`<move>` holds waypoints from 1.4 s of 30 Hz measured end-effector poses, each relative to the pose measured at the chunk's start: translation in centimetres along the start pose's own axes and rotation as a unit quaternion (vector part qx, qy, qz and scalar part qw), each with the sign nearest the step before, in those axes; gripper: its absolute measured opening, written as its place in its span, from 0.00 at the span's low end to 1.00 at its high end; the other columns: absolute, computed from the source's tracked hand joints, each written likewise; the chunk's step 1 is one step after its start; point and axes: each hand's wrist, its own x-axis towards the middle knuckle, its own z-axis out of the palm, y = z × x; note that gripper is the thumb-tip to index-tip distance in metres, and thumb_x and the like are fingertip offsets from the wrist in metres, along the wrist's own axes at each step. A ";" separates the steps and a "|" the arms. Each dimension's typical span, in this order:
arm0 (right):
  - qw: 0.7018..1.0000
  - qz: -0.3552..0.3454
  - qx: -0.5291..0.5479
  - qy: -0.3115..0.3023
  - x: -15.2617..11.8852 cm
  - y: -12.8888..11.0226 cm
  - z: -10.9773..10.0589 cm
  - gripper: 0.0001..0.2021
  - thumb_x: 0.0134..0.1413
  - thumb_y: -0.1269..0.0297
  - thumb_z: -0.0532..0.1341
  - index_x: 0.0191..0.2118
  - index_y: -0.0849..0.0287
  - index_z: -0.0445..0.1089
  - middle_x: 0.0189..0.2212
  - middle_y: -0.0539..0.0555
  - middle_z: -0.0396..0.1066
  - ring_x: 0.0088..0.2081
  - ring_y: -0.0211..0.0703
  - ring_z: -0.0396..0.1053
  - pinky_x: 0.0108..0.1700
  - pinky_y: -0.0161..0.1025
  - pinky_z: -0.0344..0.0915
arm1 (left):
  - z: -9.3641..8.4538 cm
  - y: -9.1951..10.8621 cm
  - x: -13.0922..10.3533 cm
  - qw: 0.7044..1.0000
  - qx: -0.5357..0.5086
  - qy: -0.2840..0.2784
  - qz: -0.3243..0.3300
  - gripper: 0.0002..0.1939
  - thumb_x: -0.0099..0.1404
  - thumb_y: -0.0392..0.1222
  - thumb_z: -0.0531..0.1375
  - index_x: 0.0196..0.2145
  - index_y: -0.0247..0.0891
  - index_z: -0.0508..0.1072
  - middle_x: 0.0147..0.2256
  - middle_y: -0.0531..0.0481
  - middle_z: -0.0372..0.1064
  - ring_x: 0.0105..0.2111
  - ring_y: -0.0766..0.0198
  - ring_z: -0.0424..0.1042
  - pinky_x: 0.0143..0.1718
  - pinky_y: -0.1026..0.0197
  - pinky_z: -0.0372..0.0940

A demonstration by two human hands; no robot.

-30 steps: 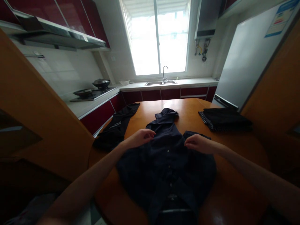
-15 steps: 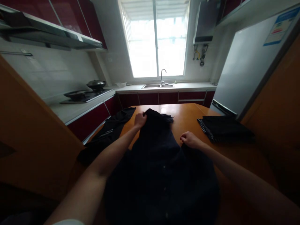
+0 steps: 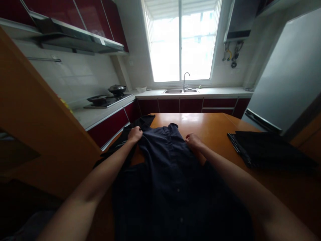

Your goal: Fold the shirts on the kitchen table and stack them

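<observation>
A dark navy button-up shirt (image 3: 170,164) lies spread over the wooden table (image 3: 200,122), with its collar at the far end and its lower part nearest me. Small buttons run down its middle. My left hand (image 3: 135,134) is closed on the shirt's far left shoulder area. My right hand (image 3: 193,140) pinches the cloth at the far right side, its fingertips against the edge. The near part of the shirt is in shadow, so its hem cannot be made out.
Another black garment (image 3: 146,121) lies along the table's left side, partly behind my left hand. A folded stack of dark clothes (image 3: 268,147) sits on the right. Beyond are a counter with a sink (image 3: 173,91), a stove with pans (image 3: 117,89), and a fridge (image 3: 288,73).
The shirt's far end has come down and spread flatter, showing its collar and button strip. My left hand has moved left and lower with the cloth. The camera has turned slightly left.
</observation>
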 end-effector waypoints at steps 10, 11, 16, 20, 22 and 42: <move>0.999 0.015 -0.008 -0.045 2.9 -7.1 4.1 0.20 0.50 0.49 0.70 0.42 0.60 0.74 0.47 0.65 0.75 0.51 0.58 0.72 0.49 0.45 0.67 | -0.9 -3.3 -0.1 1.000 0.015 0.014 -0.003 0.15 0.67 0.44 0.57 0.47 0.39 0.78 0.43 0.38 0.78 0.45 0.47 0.76 0.44 0.55 0.68; 0.999 0.018 -0.011 -0.045 2.9 -7.8 4.5 0.20 0.50 0.51 0.71 0.43 0.60 0.74 0.48 0.65 0.75 0.52 0.59 0.72 0.50 0.47 0.67 | -0.9 -3.4 -0.3 1.000 0.014 0.014 -0.003 0.15 0.67 0.45 0.57 0.47 0.39 0.78 0.43 0.39 0.78 0.45 0.48 0.76 0.44 0.56 0.68; 0.998 0.044 0.000 -0.041 2.9 -9.8 5.4 0.20 0.50 0.61 0.70 0.48 0.61 0.73 0.47 0.67 0.74 0.49 0.61 0.73 0.46 0.47 0.69 | -1.3 -3.3 -0.9 1.000 0.003 0.017 0.004 0.14 0.67 0.44 0.58 0.46 0.39 0.78 0.42 0.40 0.78 0.45 0.48 0.76 0.43 0.57 0.68; 0.997 0.070 0.007 -0.012 3.5 -7.8 2.1 0.13 0.51 0.67 0.66 0.43 0.63 0.75 0.41 0.67 0.77 0.43 0.58 0.75 0.41 0.43 0.69 | -1.4 -2.4 -0.9 0.999 -0.019 0.019 0.022 0.13 0.68 0.44 0.57 0.45 0.39 0.78 0.43 0.41 0.78 0.44 0.50 0.76 0.43 0.58 0.67; 0.997 0.078 -0.001 0.026 3.5 -5.9 -0.5 0.12 0.53 0.69 0.63 0.44 0.64 0.75 0.42 0.67 0.76 0.45 0.57 0.75 0.42 0.42 0.68 | -1.0 -1.2 -0.6 0.999 -0.037 0.018 0.037 0.12 0.68 0.44 0.57 0.44 0.39 0.79 0.43 0.41 0.78 0.45 0.51 0.76 0.43 0.59 0.67; 0.979 0.133 0.038 0.149 5.9 7.7 -3.1 0.21 0.51 0.54 0.68 0.48 0.61 0.74 0.45 0.64 0.77 0.48 0.54 0.74 0.48 0.41 0.68 | 5.9 5.9 3.0 0.994 -0.087 -0.060 0.041 0.10 0.65 0.39 0.60 0.41 0.36 0.80 0.43 0.39 0.78 0.44 0.53 0.77 0.46 0.61 0.68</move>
